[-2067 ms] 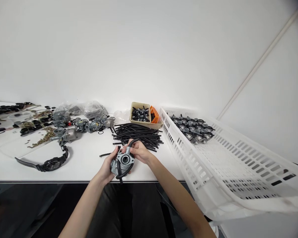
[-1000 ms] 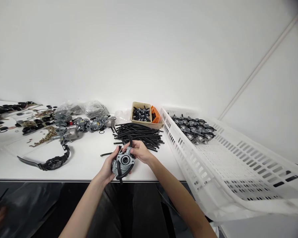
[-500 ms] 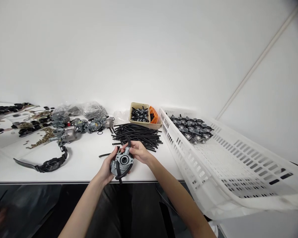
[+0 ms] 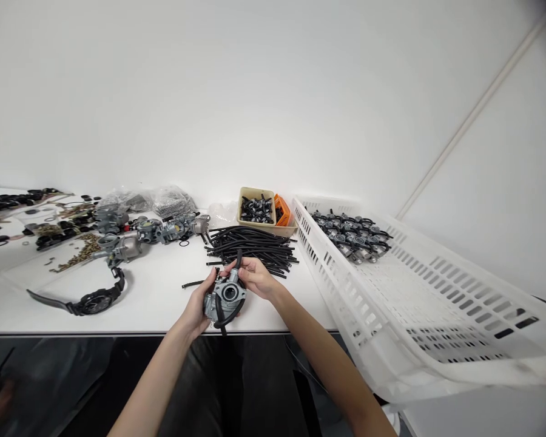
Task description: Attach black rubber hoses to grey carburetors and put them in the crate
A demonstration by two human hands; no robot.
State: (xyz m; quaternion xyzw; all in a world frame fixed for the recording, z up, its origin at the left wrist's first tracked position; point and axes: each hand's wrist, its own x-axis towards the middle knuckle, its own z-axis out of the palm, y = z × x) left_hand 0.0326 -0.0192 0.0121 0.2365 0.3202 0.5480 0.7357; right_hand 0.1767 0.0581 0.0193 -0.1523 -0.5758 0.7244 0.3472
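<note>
A grey metal carburetor (image 4: 231, 292) with a round bore is held between my two hands near the table's front edge. My left hand (image 4: 197, 309) is closed around its left side. At its upper right, my right hand (image 4: 253, 278) is closed, its fingers against the body and the black cap-like top piece (image 4: 239, 257). A black rubber hose (image 4: 219, 308) loops over the carburetor's lower front. Just behind my hands lies a pile of black hoses (image 4: 250, 246). Some fingers are hidden behind the carburetor.
A white plastic crate (image 4: 368, 340) at the right holds several carburetors (image 4: 352, 235). Small parts fill a beige tray (image 4: 242, 193) beside an orange basket (image 4: 280, 204). At the left are a black wristwatch (image 4: 95, 301), brass fittings (image 4: 84, 250) and more carburetors (image 4: 122, 246).
The carburetor stays in both hands, with only a very slight shift to the right in view. The hold looks the same.
</note>
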